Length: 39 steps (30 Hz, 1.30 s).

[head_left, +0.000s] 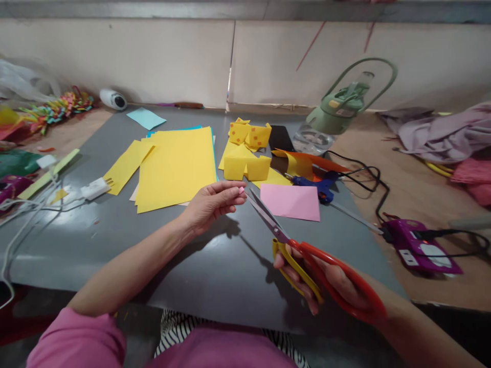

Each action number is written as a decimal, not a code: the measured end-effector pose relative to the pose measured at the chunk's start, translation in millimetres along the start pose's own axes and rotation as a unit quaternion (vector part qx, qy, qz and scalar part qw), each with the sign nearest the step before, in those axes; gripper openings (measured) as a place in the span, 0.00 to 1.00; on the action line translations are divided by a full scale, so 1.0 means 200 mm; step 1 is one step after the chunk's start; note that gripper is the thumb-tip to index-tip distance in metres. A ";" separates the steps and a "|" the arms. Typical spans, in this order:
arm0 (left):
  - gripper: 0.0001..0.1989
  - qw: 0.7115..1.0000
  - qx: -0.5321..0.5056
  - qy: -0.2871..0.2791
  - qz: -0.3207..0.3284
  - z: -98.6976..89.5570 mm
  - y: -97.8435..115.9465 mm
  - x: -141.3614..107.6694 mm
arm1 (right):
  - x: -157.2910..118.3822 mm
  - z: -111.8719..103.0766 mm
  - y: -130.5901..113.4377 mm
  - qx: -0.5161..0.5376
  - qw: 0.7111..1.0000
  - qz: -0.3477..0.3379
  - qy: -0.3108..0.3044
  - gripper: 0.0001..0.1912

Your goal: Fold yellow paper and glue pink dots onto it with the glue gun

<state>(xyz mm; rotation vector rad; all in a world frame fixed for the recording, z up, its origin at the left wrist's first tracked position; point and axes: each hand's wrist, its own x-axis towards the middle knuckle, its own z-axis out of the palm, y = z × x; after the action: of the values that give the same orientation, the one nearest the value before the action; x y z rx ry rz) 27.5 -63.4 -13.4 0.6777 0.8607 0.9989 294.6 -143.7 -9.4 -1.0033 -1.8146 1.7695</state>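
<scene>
Scissors (276, 231), blades parted, tiny pink piece (241, 190) near tips

Beyond the left hand (215, 204), to its far left: a white rounded device (113, 99), a bundle of multicoloured strips (61, 108) and clear plastic (25, 82). Left of the same hand: a white plug (95, 188) with pale cables. Beyond the right hand (339, 278): a dark flat object (281, 138) and a green-topped clear bottle (337, 110), its looped handle raised. Right of that hand: a purple power strip (422, 248); farther beyond, a crumpled greyish-lilac cloth (452, 133).
</scene>
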 end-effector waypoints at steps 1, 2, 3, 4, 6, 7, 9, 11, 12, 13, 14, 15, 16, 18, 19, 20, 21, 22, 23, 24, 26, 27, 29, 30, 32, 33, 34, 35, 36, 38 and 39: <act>0.06 1.000 0.004 0.001 0.001 0.00 0.00 0.00 | 0.00 0.00 -0.01 0.043 0.999 0.019 -0.009 0.34; 0.06 1.000 0.009 0.003 0.002 0.00 0.00 0.00 | 0.00 0.00 -0.01 0.095 0.994 0.037 -0.027 0.34; 0.06 1.000 0.016 0.004 0.003 0.00 0.00 0.00 | 0.01 0.00 -0.01 0.134 0.989 0.051 -0.043 0.35; 0.06 1.000 0.023 0.004 0.004 0.00 -0.01 0.00 | 0.01 0.00 -0.01 0.154 0.985 0.058 -0.050 0.35; 0.07 0.999 0.034 0.000 0.008 -0.01 -0.01 0.00 | 0.02 -0.01 0.00 0.175 0.981 0.061 -0.059 0.36; 0.08 0.999 0.037 -0.003 0.011 -0.01 -0.02 0.00 | 0.02 -0.01 0.00 0.179 0.980 0.061 -0.059 0.36; 0.10 0.999 0.036 -0.010 0.015 -0.01 -0.02 -0.01 | 0.02 -0.01 0.01 0.180 0.981 0.059 -0.050 0.35; 0.09 0.999 0.031 -0.013 0.017 0.00 -0.02 -0.01 | 0.02 -0.01 0.02 0.181 0.981 0.059 -0.048 0.35; 0.09 0.999 0.029 -0.012 0.016 0.00 -0.02 -0.02 | 0.02 -0.01 0.03 0.184 0.980 0.060 -0.053 0.35; 0.08 1.000 0.026 -0.008 0.016 0.00 -0.02 -0.02 | 0.02 -0.01 0.04 0.190 0.978 0.061 -0.060 0.36; 0.07 1.000 0.023 -0.003 0.014 0.01 -0.02 -0.02 | 0.01 -0.01 0.05 0.198 0.976 0.065 -0.066 0.36; 0.06 1.000 0.019 0.000 0.013 0.01 -0.01 -0.02 | 0.01 -0.01 0.06 0.206 0.973 0.071 -0.071 0.36; 0.06 1.000 0.015 0.003 0.013 0.01 -0.01 -0.02 | 0.00 -0.01 0.06 0.211 0.972 0.078 -0.073 0.36; 0.06 1.000 0.009 0.001 0.013 0.02 -0.01 -0.02 | 0.00 0.00 0.06 0.214 0.971 0.083 -0.066 0.37; 0.06 1.000 0.007 -0.001 0.015 0.02 -0.01 -0.02 | 0.00 0.00 0.05 0.213 0.972 0.082 -0.061 0.37; 0.07 1.000 0.006 -0.003 0.016 0.02 -0.01 -0.02 | 0.00 0.01 0.05 0.213 0.972 0.078 -0.060 0.37; 0.07 1.000 0.006 -0.005 0.017 0.02 -0.01 -0.02 | 0.00 0.01 0.05 0.215 0.972 0.075 -0.057 0.37; 0.07 1.000 0.007 -0.007 0.016 0.02 -0.01 -0.02 | 0.00 0.01 0.05 0.221 0.971 0.074 -0.055 0.36; 0.06 1.000 0.008 -0.008 0.015 0.02 -0.01 -0.02 | 0.01 0.01 0.06 0.229 0.969 0.076 -0.057 0.34; 0.06 1.000 0.010 -0.008 0.015 0.02 -0.01 -0.02 | 0.01 0.01 0.06 0.235 0.967 0.082 -0.060 0.32; 0.06 1.000 0.014 -0.011 0.014 0.01 -0.01 -0.02 | 0.01 0.01 0.08 0.244 0.964 0.092 -0.059 0.28; 0.07 1.000 0.016 -0.015 0.015 0.01 -0.01 -0.02 | 0.02 0.01 0.08 0.247 0.963 0.096 -0.059 0.26; 0.08 0.999 0.018 -0.026 0.018 0.01 -0.01 -0.02 | 0.02 0.01 0.09 0.255 0.960 0.102 -0.062 0.23; 0.09 0.999 0.019 -0.033 0.020 0.00 -0.01 -0.03 | 0.02 0.01 0.08 0.259 0.958 0.102 -0.064 0.23; 0.10 0.999 0.020 -0.043 0.024 0.00 -0.01 -0.03 | 0.02 0.02 0.08 0.260 0.959 0.098 -0.060 0.23; 0.10 0.998 0.021 -0.045 0.027 0.00 -0.01 -0.03 | 0.02 0.02 0.08 0.256 0.961 0.092 -0.057 0.24; 0.10 0.998 0.022 -0.045 0.029 0.00 -0.01 -0.03 | 0.01 0.02 0.08 0.251 0.962 0.088 -0.055 0.24; 0.10 0.998 0.024 -0.045 0.031 0.00 -0.01 -0.03 | 0.01 0.02 0.09 0.248 0.964 0.084 -0.055 0.24; 0.09 0.998 0.026 -0.043 0.033 0.00 -0.01 -0.03 | 0.01 0.02 0.09 0.245 0.964 0.084 -0.055 0.24; 0.09 0.998 0.033 -0.039 0.037 0.01 -0.02 -0.03 | 0.00 0.01 0.11 0.237 0.966 0.083 -0.061 0.25; 0.10 0.998 0.039 -0.037 0.039 0.01 -0.02 -0.03 | -0.01 0.01 0.12 0.234 0.967 0.078 -0.063 0.26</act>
<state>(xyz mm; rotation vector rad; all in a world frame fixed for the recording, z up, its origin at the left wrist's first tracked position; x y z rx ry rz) 28.6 -69.8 -13.8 0.8147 0.8170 1.0087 298.8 -148.0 -32.8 -0.8733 -1.3073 2.2599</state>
